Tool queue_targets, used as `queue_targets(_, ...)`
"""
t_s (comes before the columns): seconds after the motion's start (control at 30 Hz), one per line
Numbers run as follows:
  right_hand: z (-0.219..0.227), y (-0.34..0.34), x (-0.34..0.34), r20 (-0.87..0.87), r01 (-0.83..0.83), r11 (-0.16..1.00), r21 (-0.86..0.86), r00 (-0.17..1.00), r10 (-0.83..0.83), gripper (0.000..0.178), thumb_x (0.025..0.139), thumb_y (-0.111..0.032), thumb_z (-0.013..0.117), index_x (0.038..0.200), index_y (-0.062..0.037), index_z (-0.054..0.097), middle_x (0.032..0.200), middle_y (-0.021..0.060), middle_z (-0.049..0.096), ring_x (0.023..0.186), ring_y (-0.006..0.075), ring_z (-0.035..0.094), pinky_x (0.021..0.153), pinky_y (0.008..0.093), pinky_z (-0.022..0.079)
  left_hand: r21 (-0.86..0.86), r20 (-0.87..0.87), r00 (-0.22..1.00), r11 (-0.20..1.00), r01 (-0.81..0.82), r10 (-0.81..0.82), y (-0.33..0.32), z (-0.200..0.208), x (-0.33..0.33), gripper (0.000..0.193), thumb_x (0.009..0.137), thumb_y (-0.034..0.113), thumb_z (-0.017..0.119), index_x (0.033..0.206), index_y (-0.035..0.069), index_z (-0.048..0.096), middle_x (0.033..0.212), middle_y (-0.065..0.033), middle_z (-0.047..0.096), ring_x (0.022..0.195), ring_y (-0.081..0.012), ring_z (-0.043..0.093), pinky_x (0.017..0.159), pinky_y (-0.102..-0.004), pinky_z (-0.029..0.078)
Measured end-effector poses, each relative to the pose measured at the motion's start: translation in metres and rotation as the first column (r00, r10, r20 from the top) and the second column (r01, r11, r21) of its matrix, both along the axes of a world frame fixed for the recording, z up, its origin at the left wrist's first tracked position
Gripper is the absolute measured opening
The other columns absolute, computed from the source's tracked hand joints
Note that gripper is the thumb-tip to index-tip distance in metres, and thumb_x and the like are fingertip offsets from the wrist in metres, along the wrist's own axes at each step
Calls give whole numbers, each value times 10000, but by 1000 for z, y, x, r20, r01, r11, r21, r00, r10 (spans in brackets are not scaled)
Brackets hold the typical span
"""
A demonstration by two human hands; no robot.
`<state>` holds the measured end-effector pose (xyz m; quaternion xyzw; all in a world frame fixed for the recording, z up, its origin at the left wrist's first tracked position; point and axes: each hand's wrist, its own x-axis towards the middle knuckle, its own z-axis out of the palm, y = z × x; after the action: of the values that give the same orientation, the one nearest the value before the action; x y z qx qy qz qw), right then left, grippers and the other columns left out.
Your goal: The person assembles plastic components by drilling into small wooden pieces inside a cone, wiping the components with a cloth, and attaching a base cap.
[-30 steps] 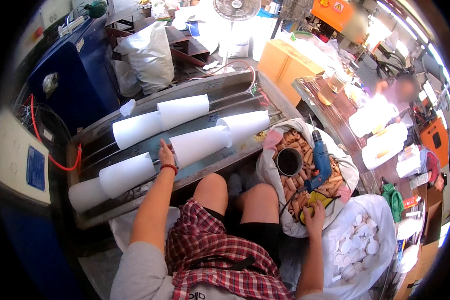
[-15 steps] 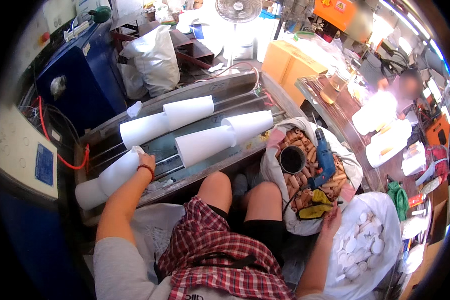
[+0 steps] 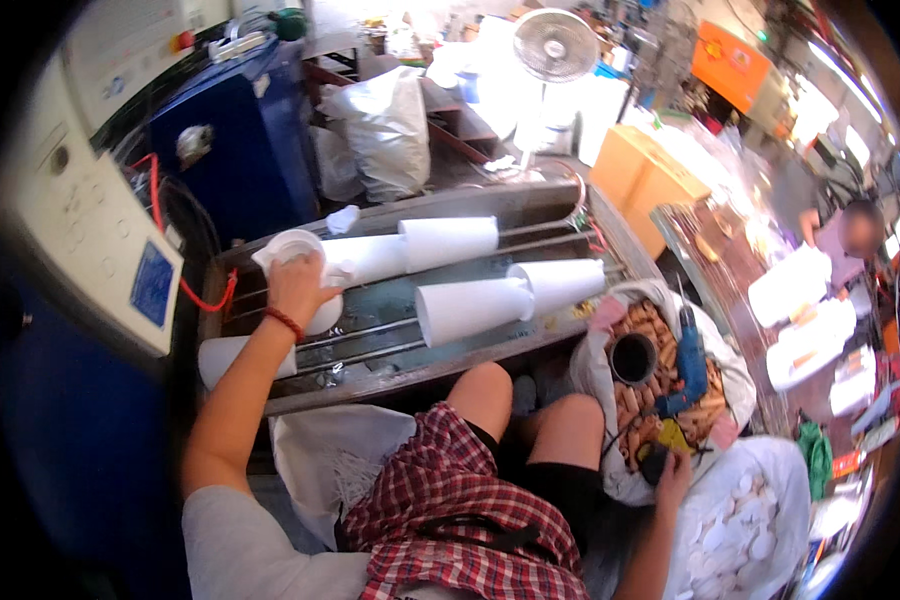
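At the left end of the trough, my left hand (image 3: 298,290) is closed around a white tapered tube (image 3: 322,312), tilted so that its round, open rim points up and away. Another white tube (image 3: 245,362) lies just below that hand. Further along, several more lie in two rows on metal rods, like the near tube (image 3: 473,311) and the far tube (image 3: 450,245). On the right, my right hand (image 3: 674,474) has its fingers closed on what looks like a yellow-and-black work glove (image 3: 655,463), at the edge of a sack of short brown cylinders (image 3: 632,405).
A blue power drill (image 3: 688,365) and a dark round cup (image 3: 633,358) stand in the sack. Beside it a clear bag (image 3: 745,540) holds white discs. The wooden trough (image 3: 370,390) has raised sides. A control box (image 3: 120,255) stands left. Someone sits at the right-hand table.
My left hand has raised a white tube from the row's left end and tipped its rim up. The glove at my right hand has shifted. The view has turned left.
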<state>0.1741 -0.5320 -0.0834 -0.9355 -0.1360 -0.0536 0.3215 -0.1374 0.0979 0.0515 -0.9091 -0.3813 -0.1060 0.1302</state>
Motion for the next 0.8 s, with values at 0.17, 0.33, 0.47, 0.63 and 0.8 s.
queue_targets(0.17, -4, -21, 29, -136, 206, 697, 686, 978, -156, 265, 942, -207, 521, 1135, -30, 564, 1069, 79, 603, 993, 226, 574, 846, 343, 469, 63, 69, 985, 986, 152, -156, -31, 14, 8, 523, 700, 511, 712, 961, 74, 592, 856, -98, 636, 819, -240, 615, 767, -397, 389)
queue_targets(0.33, 81, 59, 2, -163, 157, 171, 973, 987, 17, 378, 954, -287, 510, 1266, -75, 507, 1134, 72, 590, 1057, 192, 569, 840, 308, 489, 72, 137, 974, 982, 173, -181, -45, 22, 12, 479, 707, 475, 728, 946, 85, 586, 849, -90, 634, 800, -231, 606, 737, -388, 377)
queue_targets(0.47, 72, 80, 48, -113, 27, 189, 982, 880, 461, 434, 959, -285, 485, 1302, -19, 467, 1253, 115, 545, 1108, 252, 566, 940, 401, 477, 73, 245, 947, 978, 198, -210, -49, 25, 11, 475, 709, 452, 739, 938, 68, 579, 847, -101, 630, 790, -232, 598, 721, -382, 372)
queue_targets(0.63, 140, 292, -25, -95, -7, 156, 988, 769, 633, 328, 924, -223, 477, 1177, -26, 548, 1137, 114, 604, 1036, 222, 596, 878, 359, 484, 97, 373, 898, 972, 212, -233, -73, 38, 10, 460, 719, 431, 740, 907, 49, 565, 849, -120, 624, 796, -250, 601, 729, -372, 386)
queue_targets(0.8, 157, 466, -125, 387, -724, 395, 566, 656, 648, 302, 960, -270, 414, 1046, -23, 566, 986, 147, 566, 918, 305, 553, 854, 372, 437, 64, 569, 800, 981, 185, -188, -98, 43, 15, 463, 683, 405, 773, 890, 48, 564, 807, -150, 633, 730, -281, 624, 672, -379, 418)
